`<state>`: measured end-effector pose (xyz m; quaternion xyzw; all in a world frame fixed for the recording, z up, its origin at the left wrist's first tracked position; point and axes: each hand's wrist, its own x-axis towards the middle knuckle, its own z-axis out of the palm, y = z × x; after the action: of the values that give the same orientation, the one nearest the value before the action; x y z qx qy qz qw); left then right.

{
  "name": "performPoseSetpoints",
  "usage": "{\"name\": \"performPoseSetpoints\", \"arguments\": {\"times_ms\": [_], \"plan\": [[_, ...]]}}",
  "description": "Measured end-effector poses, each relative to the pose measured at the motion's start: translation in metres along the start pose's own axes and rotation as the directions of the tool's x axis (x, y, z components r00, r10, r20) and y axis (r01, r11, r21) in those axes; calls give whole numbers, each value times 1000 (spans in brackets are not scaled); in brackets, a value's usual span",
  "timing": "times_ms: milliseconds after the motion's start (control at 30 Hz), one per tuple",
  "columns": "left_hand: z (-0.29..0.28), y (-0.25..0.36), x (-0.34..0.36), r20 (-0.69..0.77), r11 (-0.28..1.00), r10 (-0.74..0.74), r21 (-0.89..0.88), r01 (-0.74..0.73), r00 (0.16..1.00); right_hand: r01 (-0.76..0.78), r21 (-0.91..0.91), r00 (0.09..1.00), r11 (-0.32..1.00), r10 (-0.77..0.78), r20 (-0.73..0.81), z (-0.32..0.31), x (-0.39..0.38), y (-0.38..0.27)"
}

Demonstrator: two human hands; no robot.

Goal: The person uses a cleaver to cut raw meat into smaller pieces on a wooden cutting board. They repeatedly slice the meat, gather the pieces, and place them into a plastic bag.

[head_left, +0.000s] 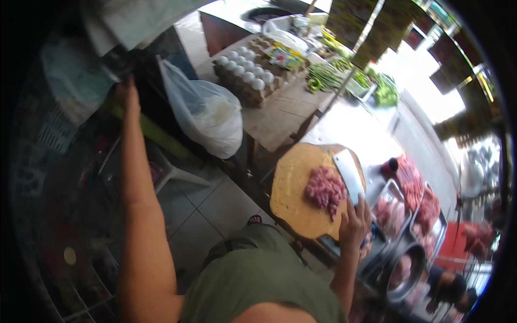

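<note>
My right hand is closed around the handle end of a cleaver, whose broad blade lies flat over the right part of a round wooden chopping board. Beside the blade sits a heap of chopped raw pink meat. My left arm stretches far out to the upper left. Up there my left hand reaches in among hanging plastic bags; its fingers are dark and blurred, so whether they grip anything cannot be made out.
A white plastic bag hangs beside trays of white eggs. Green vegetables lie farther back. Metal trays of raw meat and a pan stand right of the board. A plastic stool is on the tiled floor. Another person is at far right.
</note>
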<state>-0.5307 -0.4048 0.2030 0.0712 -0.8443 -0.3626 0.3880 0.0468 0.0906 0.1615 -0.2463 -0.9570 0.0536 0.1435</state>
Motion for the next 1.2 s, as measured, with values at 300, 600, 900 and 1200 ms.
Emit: {"name": "performPoseSetpoints", "arguments": {"times_ms": [300,600,900,1200], "plan": [[-6,-66,66,307,832,-152,-474,289,940,119,-280,976,953,-60,210,-63,-11,-15],[-79,11,19,576,697,110,-626,351,810,59,-293,970,954,15,243,-79,-59,20],[-81,-8,45,348,796,-128,-523,305,929,7,-246,990,969,28,137,-82,-78,60],[-112,3,5,95,799,433,421,-430,896,-368,-52,835,928,355,421,-25,-123,104]]}}
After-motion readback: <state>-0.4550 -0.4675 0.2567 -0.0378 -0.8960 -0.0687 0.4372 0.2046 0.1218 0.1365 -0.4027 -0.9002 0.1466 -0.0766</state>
